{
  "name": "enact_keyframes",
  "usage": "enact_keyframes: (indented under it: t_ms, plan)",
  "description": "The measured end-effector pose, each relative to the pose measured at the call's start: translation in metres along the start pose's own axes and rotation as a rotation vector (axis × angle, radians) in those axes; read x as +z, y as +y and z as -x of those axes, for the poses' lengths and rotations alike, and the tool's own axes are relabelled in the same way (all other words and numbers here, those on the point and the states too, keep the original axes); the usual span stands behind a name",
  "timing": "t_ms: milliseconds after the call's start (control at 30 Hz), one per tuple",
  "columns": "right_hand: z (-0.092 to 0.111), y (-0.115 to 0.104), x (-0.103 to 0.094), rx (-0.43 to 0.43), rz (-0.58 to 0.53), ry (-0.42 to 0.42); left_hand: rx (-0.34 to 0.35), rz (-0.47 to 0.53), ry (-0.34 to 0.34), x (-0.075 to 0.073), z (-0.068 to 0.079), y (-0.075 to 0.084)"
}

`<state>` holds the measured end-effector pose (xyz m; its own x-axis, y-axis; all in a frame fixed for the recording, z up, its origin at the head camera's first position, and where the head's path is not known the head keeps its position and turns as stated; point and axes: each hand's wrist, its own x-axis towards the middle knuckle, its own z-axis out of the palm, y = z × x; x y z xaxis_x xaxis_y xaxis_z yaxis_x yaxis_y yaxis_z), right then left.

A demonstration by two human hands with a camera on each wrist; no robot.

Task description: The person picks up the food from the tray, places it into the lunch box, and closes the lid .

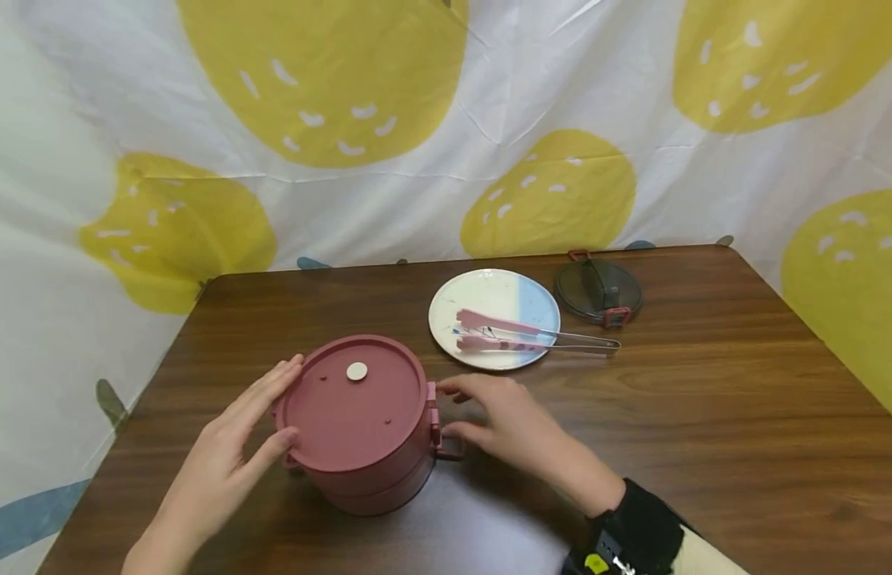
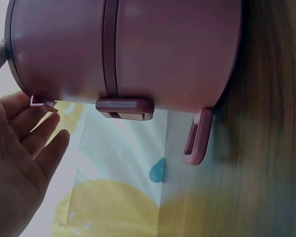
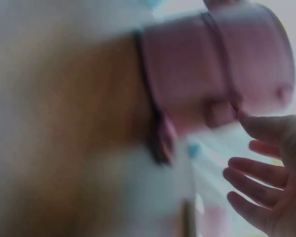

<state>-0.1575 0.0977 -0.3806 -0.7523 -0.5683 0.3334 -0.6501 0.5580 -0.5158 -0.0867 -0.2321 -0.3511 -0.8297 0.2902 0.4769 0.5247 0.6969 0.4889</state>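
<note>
A dark pink two-tier lunch pot [image 1: 377,483] stands upright at the table's front left. Its flat lid [image 1: 338,415] is on top, with a white round button [image 1: 356,371]. My left hand [image 1: 219,459] touches the lid's left rim with spread, relaxed fingers. Beside the pot's right wall, my right hand [image 1: 517,419] has its fingers near the side latches [image 1: 434,419]. In the right wrist view, the thumb touches the blurred middle latch [image 3: 221,112] and the other fingers stand apart. The left wrist view shows another side latch [image 2: 126,108] and a lower loop handle [image 2: 200,137].
Behind the pot lies a white and blue plate [image 1: 467,289], with pink-tipped tongs [image 1: 496,322] across it and their metal end past its rim. A dark see-through lid [image 1: 578,294] with pink clips lies at the back right. A lemon-print cloth [image 1: 388,216] hangs behind the wooden table [image 1: 704,383].
</note>
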Motion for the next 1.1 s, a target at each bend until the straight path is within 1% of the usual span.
enact_keyframes:
  t_ms: [67, 133, 200, 233, 267, 367, 500, 633, 700, 800, 933, 1100]
  plan:
    - [-0.007, 0.012, -0.016, 0.044, -0.011, 0.057, 0.005, -0.014, -0.004, 0.000, 0.000, 0.000]
    - [-0.014, 0.028, -0.035, 0.117, 0.013, 0.127, -0.006, -0.025, -0.009, -0.001, 0.000, 0.000]
    - [-0.022, 0.046, -0.055, 0.221, 0.045, 0.168, -0.009, -0.026, -0.004, 0.000, 0.000, 0.000]
    - [-0.025, 0.055, -0.065, 0.275, 0.078, 0.181, -0.011, -0.025, -0.002, 0.000, 0.000, 0.000]
    - [-0.028, 0.064, -0.075, 0.329, 0.110, 0.188, -0.008, -0.022, 0.004, 0.000, 0.000, 0.000]
    - [-0.035, 0.089, -0.101, 0.450, 0.176, 0.192, -0.004, -0.014, 0.013, 0.001, 0.000, -0.001]
    - [-0.036, 0.119, -0.124, 0.550, 0.287, 0.192, -0.001, -0.004, 0.015, 0.004, 0.000, -0.002]
    - [-0.031, 0.145, -0.133, 0.625, 0.393, 0.161, -0.006, 0.001, 0.008, 0.006, 0.000, -0.002]
    - [-0.028, 0.154, -0.133, 0.662, 0.417, 0.141, -0.003, 0.007, 0.011, 0.006, 0.000, -0.001]
    - [-0.023, 0.165, -0.131, 0.711, 0.425, 0.113, -0.006, 0.006, 0.004, 0.007, -0.001, -0.001]
    - [-0.017, 0.176, -0.127, 0.724, 0.420, 0.105, 0.003, -0.006, 0.001, 0.007, -0.002, -0.001]
    - [-0.014, 0.182, -0.123, 0.736, 0.419, 0.118, 0.013, -0.013, -0.001, 0.007, -0.003, -0.002]
